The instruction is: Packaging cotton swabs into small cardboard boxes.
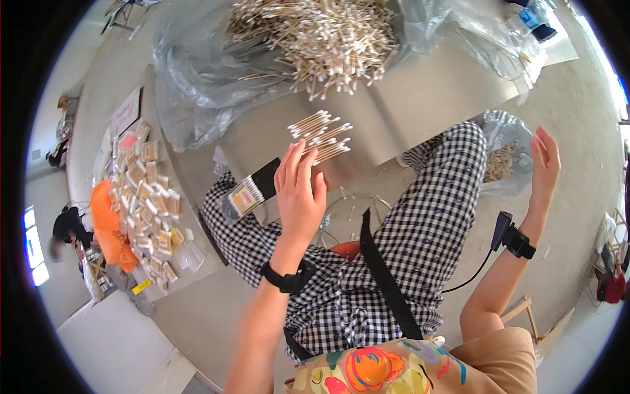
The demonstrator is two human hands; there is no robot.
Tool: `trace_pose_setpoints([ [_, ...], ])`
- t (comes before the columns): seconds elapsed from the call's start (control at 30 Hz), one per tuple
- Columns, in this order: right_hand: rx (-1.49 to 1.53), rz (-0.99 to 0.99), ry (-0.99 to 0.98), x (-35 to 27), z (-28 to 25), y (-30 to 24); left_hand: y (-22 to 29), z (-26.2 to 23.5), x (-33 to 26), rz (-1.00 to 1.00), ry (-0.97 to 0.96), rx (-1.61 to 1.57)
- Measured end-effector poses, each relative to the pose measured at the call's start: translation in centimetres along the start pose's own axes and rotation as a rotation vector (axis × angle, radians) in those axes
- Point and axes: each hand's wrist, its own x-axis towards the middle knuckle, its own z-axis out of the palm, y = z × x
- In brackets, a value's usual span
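My left hand (298, 194) is raised over my lap, its back toward me and its fingers stretched out. A neat fan of wooden cotton swabs (321, 134) sticks out from behind its fingertips, over the edge of the grey table (426, 98); the hand seems to hold them. Just left of that hand are a black strip and a small clear packet of swabs (246, 196). My right hand (545, 164) is lifted at the right, palm open and holding nothing. Both wrists wear black bands.
A big heap of loose swabs (315, 36) lies on a clear plastic sheet (197, 79) at the table's far side. Several filled packets (147, 210) cover a surface at left, beside a person in orange (108, 226). A plastic bag of scraps (502, 157) sits by my right knee.
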Motion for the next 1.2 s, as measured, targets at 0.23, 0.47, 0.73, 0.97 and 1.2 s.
trace_pose_setpoints([
  [0.23,0.791,-0.093,-0.395,-5.5,16.8,-17.6,-1.8,-0.1,0.2,-0.417,0.205,-0.575],
  [0.47,0.816,0.062,-0.483,-10.7,26.4,-13.4,-3.0,0.4,2.0,-0.649,0.488,-1.135],
  [0.73,0.892,0.129,-0.512,-12.4,28.5,-12.8,0.1,3.2,5.3,-0.624,0.519,-1.250],
  [0.97,1.037,0.232,-0.585,-11.9,29.0,-13.5,0.8,2.6,5.8,-0.595,0.531,-1.270],
  [1.2,1.048,0.232,-0.654,-11.4,29.6,-13.2,0.4,2.9,6.9,-0.593,0.485,-1.301],
])
